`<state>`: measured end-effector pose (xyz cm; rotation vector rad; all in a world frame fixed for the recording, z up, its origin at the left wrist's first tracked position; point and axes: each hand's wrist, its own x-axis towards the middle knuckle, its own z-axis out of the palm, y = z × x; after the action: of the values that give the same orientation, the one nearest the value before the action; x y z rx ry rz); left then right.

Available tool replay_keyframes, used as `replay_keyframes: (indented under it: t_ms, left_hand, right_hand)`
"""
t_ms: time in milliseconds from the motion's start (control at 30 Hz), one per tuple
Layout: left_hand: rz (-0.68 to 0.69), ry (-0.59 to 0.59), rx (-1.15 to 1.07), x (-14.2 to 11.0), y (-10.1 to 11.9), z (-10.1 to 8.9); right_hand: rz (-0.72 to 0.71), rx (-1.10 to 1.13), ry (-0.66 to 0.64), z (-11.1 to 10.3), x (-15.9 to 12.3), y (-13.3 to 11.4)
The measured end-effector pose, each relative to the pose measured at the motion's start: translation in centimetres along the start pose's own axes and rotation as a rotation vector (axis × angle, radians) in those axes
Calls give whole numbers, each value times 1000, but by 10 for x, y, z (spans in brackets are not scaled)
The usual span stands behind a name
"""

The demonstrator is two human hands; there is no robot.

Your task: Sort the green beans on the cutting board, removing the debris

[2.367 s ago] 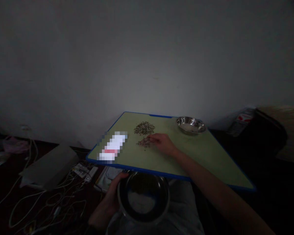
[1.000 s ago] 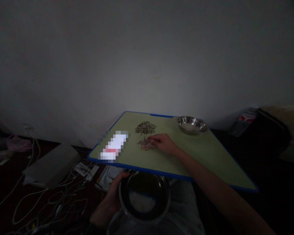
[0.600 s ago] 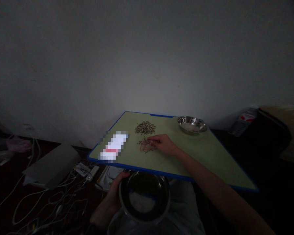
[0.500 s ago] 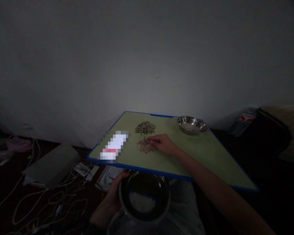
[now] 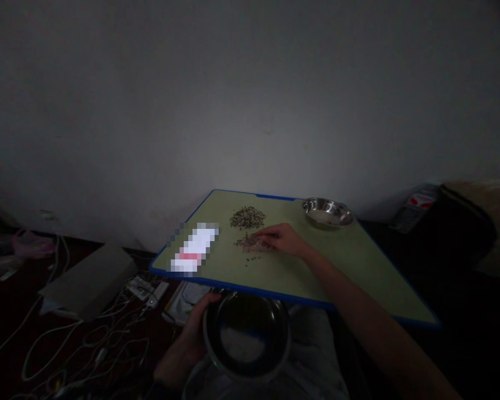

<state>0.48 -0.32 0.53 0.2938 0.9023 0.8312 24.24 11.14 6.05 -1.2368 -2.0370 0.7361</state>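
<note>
My right hand [image 5: 284, 240] is over the table, fingers closed on a clear piece of thin plastic [image 5: 254, 244]. The plastic lies among a small scatter of dark seed-like bits [image 5: 238, 242]; its exact kind cannot be made out. Just beyond is a larger pile of the same speckled bits [image 5: 248, 217]. Below the near table edge, my left hand [image 5: 198, 322] grips the left rim of a metal bowl [image 5: 275, 325], thumb over the rim. The bowl rests at my lap, partly under the edge.
The green table [image 5: 333, 272] has a blue border and stands near a wall. A second metal bowl [image 5: 327, 214] is at its far right, a bright blurred-out phone-like object [image 5: 194, 250] at its left. Cables [image 5: 104, 333] and a box [image 5: 87, 280] lie on the floor at left.
My right hand has shifted slightly right with the clear plastic, uncovering a few dark bits on the near side. My left hand and the bowl have stayed put.
</note>
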Motion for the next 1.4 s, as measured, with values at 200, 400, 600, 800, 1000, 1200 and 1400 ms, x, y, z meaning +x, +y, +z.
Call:
replay_keyframes:
  t_ms: [200,400,600,800,1000,1200,1400]
  left_hand:
    - [-15,-34,-12,1,0,-1]
    - [-17,-12,2,1,1,0]
    - [15,-18,6,-3,1,3]
    - [-6,-28,0,-1,-1,0]
    - [11,-28,-15,3,-2,-5]
    - [3,-7,-3,1,-1,-2]
    - [2,-30,-12,0,0,-1]
  right_hand:
    - [91,66,-62,-17,0,6]
    - [155,107,-79,-28,-1,10]
    - [148,-10,-107,-28,0,11]
    - [44,-100,-145,-27,-2,4]
    - [56,-95,-175,-27,-4,2]
    - [50,-71,-195,-28,-3,2]
    - [130,-2,-194,-27,-4,2]
